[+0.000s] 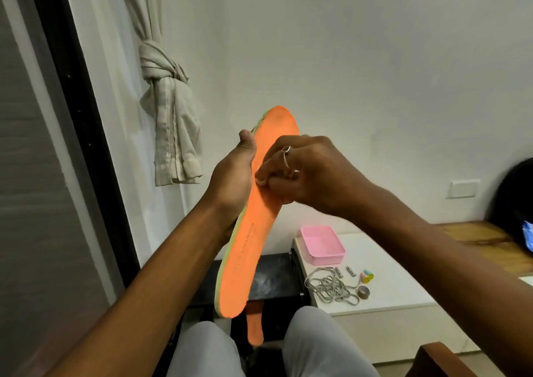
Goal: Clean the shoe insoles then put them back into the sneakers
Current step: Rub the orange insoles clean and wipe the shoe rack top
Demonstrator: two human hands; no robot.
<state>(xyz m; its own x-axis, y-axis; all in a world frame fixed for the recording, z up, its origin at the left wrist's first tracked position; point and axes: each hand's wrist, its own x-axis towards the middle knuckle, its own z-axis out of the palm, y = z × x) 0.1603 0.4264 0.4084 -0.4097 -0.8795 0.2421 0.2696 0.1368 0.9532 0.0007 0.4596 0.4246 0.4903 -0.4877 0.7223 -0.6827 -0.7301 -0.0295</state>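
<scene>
An orange insole (245, 249) with a pale green edge is held up in front of me, toe end up, heel end down near my knees. My left hand (233, 180) grips its left edge from behind, thumb up along the rim. My right hand (300, 171), with rings on a finger, presses its bunched fingertips against the orange face near the middle; whether anything is pinched in them I cannot tell. A second orange insole (255, 326) lies low between my knees. No sneakers are in view.
A dark stool or low table (274, 278) stands below the insole. To the right a white cabinet top (389, 290) carries a pink tray (321, 244), a heap of grey laces (331, 287), a tape roll and small bits. A knotted curtain (170, 111) hangs left.
</scene>
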